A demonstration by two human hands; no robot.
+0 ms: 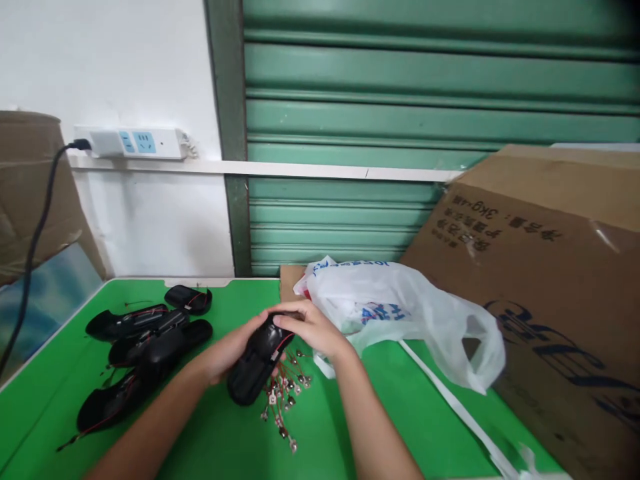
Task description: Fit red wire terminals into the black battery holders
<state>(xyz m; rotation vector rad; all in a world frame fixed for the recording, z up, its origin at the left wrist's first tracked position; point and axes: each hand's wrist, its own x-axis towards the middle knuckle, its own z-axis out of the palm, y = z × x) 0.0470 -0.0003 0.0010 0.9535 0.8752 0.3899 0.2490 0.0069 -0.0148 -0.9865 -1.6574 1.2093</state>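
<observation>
We have a black plastic shell (256, 363) up off the green table (220, 433), right in the middle of our view, and both hands are on it: our left hand (225, 353) cradles it from underneath at about 9 o'clock of the piece, fingers wrapped round its lower side, while our right hand (310, 327) comes over the top end at roughly 1 o'clock, fingertips curled tight on the upper edge where a thin red wire shows. So both grips are closed on the shell, not loose, though we cannot see exactly what the right fingertips pinch beneath them. Directly below the shell, at 6 o'clock, a small scatter of metal contacts (283, 400) on short leads lies on the table, apparently the stock we draw from. Over at 9 o'clock sits a pile of black shells (145, 347) with red wires trailing out, several of them, touching and overlapping. We judge those to be pieces already handled, and this one to be mid-way, its wiring being seated or checked. The contacts left suggest more units are to come. At 2 o'clock a white plastic bag (400, 313) slumps against a cardboard box (540, 280); at 10 o'clock a power strip (135, 142) sits on the wall ledge.
</observation>
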